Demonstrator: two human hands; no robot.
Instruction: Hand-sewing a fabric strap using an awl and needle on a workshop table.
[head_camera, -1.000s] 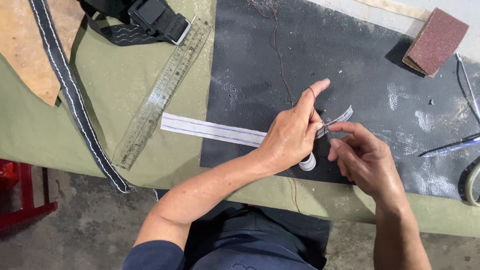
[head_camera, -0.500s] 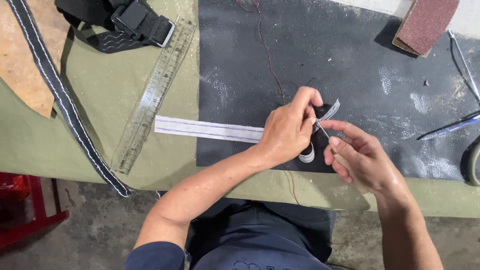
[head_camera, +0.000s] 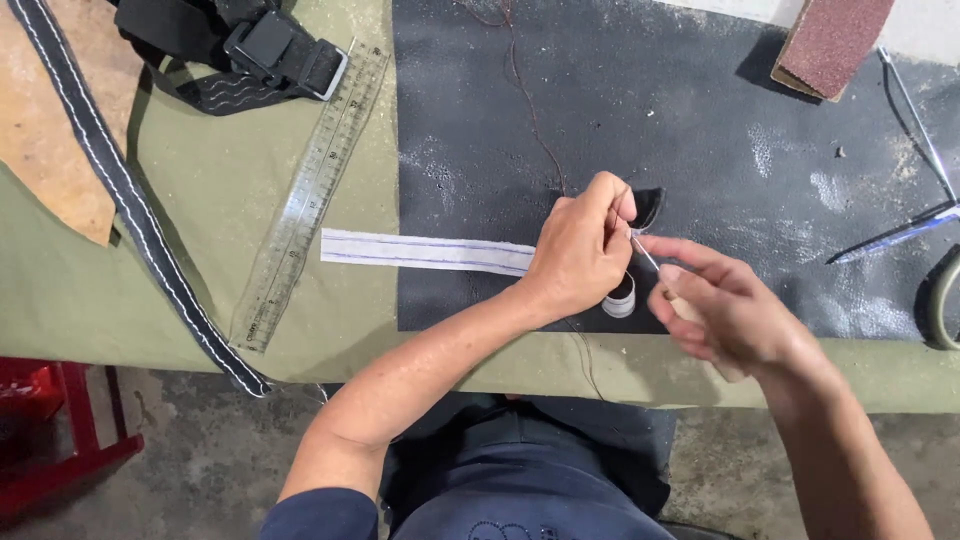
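My left hand (head_camera: 585, 250) sits at centre frame, fingers pinched shut on the end of the white webbing strap (head_camera: 425, 251). My right hand (head_camera: 735, 315), just right of it, is closed on a thin awl (head_camera: 645, 254) whose tip points into the spot my left fingers hold. The hands are nearly touching.

Far left: a long black strap with white stitching (head_camera: 125, 190) runs diagonally over the olive cloth (head_camera: 200, 290), beside a tan leather piece (head_camera: 50, 140). Upper left: a black buckle assembly (head_camera: 275, 50). Next, a clear ruler (head_camera: 310, 195) lies slanted, its lower part near the white strap's free end.

Centre: the white strap lies flat from the olive cloth onto the black mat (head_camera: 700, 130). A brown thread (head_camera: 530, 110) trails up from my left hand. A small loop of webbing (head_camera: 621, 297) shows under my left palm.

Right: a sanding block (head_camera: 830, 45) at top, a thin metal tool (head_camera: 890, 235) at the edge.

Risks, as I judge them:
- The point sits very close to my left fingertips; a slip could jab them.
- The loose thread may snag or tangle.
- The strap could twist if my pinch loosens.
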